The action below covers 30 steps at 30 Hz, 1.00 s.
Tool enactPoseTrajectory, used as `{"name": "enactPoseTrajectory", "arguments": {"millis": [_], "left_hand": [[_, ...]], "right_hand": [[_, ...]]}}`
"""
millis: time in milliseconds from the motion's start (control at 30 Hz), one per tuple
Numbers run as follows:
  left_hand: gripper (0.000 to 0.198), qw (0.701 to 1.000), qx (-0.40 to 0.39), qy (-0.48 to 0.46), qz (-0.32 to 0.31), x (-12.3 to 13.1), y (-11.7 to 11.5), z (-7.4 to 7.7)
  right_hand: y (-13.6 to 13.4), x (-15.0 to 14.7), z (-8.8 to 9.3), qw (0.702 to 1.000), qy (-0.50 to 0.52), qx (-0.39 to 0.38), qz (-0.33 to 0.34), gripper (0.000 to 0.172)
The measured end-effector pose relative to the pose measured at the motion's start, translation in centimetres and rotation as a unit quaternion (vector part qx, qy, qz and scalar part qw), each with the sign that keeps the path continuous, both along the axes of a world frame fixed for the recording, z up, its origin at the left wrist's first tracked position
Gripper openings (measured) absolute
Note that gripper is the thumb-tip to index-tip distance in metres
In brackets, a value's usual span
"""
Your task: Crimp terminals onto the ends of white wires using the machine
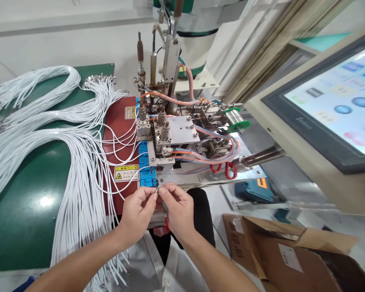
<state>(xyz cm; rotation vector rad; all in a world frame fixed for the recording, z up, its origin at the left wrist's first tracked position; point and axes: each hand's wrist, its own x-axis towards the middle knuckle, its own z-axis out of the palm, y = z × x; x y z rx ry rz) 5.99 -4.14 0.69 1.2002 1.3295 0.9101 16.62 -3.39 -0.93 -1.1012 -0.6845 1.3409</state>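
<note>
My left hand (139, 211) and my right hand (178, 207) meet at the near end of the machine, thumbs and forefingers pinched together. Between the fingertips shows a small metal connector (158, 188), mostly covered by the fingers; whether a cable runs from it I cannot make out. Just beyond the fingertips lies a row of blue clamp blocks (147, 176) along the machine's edge. Several white cables (124, 187) lead from the bundle at the left into these blocks.
Bundles of white cables (76, 170) drape over a green table (27, 235). The machine (178, 132) carries cylinders, hoses and a wire spool (235, 119). A touchscreen (340, 97) juts in from the right. Below it stands an open cardboard box (280, 251).
</note>
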Motion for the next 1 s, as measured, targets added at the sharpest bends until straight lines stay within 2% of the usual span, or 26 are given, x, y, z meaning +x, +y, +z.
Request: {"name": "enactPoseTrajectory", "arguments": {"millis": [233,467,633,767,867,1000], "left_hand": [[0.014,0.999,0.003,-0.036,0.025,0.2,-0.1,0.0],[0.011,0.997,-0.023,-0.06,0.034,0.3,0.3,0.2],[0.011,0.997,-0.021,-0.062,0.04,0.2,0.3,-0.1],[0.013,0.999,-0.015,-0.033,0.039,-0.1,0.2,-0.5],[0.016,1.0,-0.012,-0.001,0.016,-0.5,0.5,-0.4],[0.017,0.997,-0.003,0.052,-0.056,-1.3,1.3,0.4]], "right_hand": [[0.3,0.3,-0.5,0.998,0.047,-0.019,0.025,0.01],[0.2,0.4,-0.6,0.999,-0.013,0.012,0.042,0.013],[0.2,0.4,-0.1,0.989,-0.133,0.065,0.012,0.015],[0.4,0.6,0.2,0.943,-0.284,0.171,-0.031,0.011],[0.9,1.4,0.3,0.918,-0.329,0.222,0.016,0.007],[2.0,3.2,1.1,0.917,-0.332,0.175,0.134,0.011]]}}
